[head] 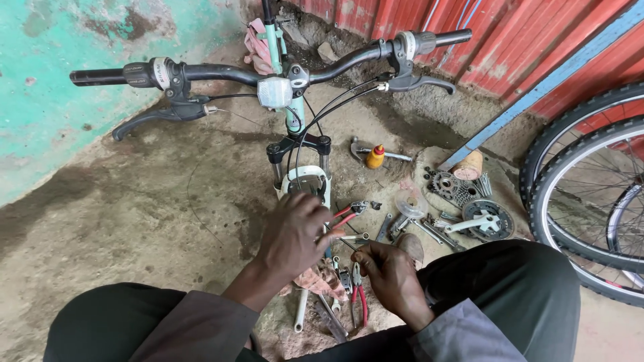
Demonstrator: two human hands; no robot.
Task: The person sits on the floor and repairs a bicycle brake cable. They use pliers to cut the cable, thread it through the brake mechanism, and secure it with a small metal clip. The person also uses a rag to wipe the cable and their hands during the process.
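Mid-repair, by the look of it: front wheel gone from the white fork (pixel 305 179), black cables (pixel 322 110) hanging loose from the handlebar (pixel 221 72), a thin bare wire trailing from the left brake lever (pixel 151 119). Left hand (pixel 295 234) curled shut just below the fork, apparently pinching something small beside red-handled pliers (pixel 343 215); exactly what, cannot tell. Right hand (pixel 390 276) closed on a thin cable end or slim tool near its fingers (pixel 362 256), close beside the left. Much left to do, judging from parts spread out: sprockets (pixel 448 186), a chainring (pixel 488 221), wrenches (pixel 384 228), a small yellow oil bottle (pixel 375 157), a second pair of red pliers (pixel 359 302) lying between the knees. All on a rough, stained concrete floor (pixel 154 201); peeling turquoise wall (pixel 60 40) to the left, red corrugated metal sheeting (pixel 537 40) behind, two bicycle wheels (pixel 590 194) leaning at the right.
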